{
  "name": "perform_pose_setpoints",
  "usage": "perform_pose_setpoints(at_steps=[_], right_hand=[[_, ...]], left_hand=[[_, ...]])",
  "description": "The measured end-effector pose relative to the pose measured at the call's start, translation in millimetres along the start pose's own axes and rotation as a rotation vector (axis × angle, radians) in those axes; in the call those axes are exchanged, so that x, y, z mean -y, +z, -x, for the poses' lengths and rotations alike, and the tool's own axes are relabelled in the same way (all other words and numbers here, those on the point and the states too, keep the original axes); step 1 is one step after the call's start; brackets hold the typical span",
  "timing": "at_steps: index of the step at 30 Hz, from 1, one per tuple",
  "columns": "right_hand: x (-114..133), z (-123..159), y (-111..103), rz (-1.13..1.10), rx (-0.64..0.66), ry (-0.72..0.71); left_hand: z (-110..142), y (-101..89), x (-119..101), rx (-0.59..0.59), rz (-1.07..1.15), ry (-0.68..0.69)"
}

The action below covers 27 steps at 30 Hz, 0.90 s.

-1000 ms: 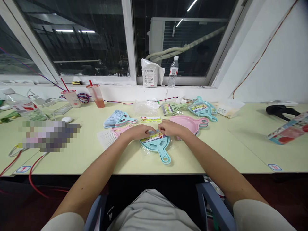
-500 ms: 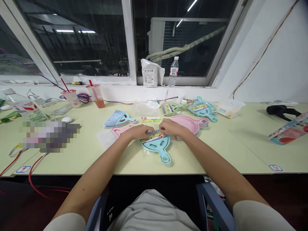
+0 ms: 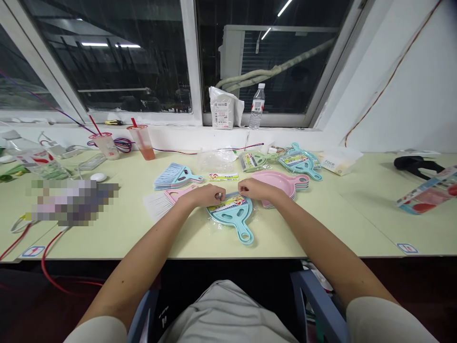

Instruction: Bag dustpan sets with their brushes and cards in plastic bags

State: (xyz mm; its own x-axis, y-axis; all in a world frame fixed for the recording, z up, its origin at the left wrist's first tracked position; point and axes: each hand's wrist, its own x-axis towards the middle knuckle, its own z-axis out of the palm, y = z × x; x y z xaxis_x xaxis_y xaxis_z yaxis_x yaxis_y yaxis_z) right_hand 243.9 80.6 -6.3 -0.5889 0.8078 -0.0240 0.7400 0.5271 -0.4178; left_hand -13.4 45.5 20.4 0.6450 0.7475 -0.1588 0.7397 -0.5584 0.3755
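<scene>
A teal dustpan set [image 3: 233, 215] in a clear plastic bag lies on the pale green table [image 3: 321, 224] right in front of me, handle pointing toward me. A colourful label card [image 3: 228, 204] lies across its top. My left hand [image 3: 205, 195] and my right hand [image 3: 255, 189] both pinch the bag's far edge above the card, fingers curled, a small gap between them. A pink brush [image 3: 167, 198] lies just left of my left hand. Stacked pink dustpans [image 3: 285, 183] sit beside my right hand.
A blue brush [image 3: 174, 176], a loose label [image 3: 223, 177] and empty clear bags [image 3: 216, 159] lie behind. Packed green and teal sets [image 3: 296, 162] sit at the back right. Two drink cups [image 3: 143, 141], a water bottle [image 3: 257, 107] and red cables [image 3: 53, 238] are around.
My two hands have drawn slightly apart along the bag's top edge. The dustpan set has stayed in place.
</scene>
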Motion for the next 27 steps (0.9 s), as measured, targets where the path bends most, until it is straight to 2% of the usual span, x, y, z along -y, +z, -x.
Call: perform_pose_setpoints(at_steps=[8,11,15,21,24,27], right_hand=[[-3.0,7.9,-0.4,-0.002,-0.044,0.104],[1.9,7.8,0.0,0.055,-0.044,0.121],[16.2,7.7,0.4,0.139,-0.018,0.222],[38.9,14.1,-2.2,0.214,-0.032,0.352],[41.2,15.4,-2.0,0.248,-0.051,0.349],[39.7,13.6,-0.2,0.266,-0.059,0.342]], left_hand=[[-0.6,0.3,3.1,-0.003,-0.014,-0.005],[-0.5,0.2,1.5,-0.006,-0.016,-0.008],[-1.9,2.0,1.1,-0.011,-0.024,-0.012],[3.0,-7.7,22.5,-0.044,0.044,0.01],[8.7,-15.7,31.8,-0.033,0.078,0.004],[8.0,-13.8,29.7,-0.086,0.089,0.094]])
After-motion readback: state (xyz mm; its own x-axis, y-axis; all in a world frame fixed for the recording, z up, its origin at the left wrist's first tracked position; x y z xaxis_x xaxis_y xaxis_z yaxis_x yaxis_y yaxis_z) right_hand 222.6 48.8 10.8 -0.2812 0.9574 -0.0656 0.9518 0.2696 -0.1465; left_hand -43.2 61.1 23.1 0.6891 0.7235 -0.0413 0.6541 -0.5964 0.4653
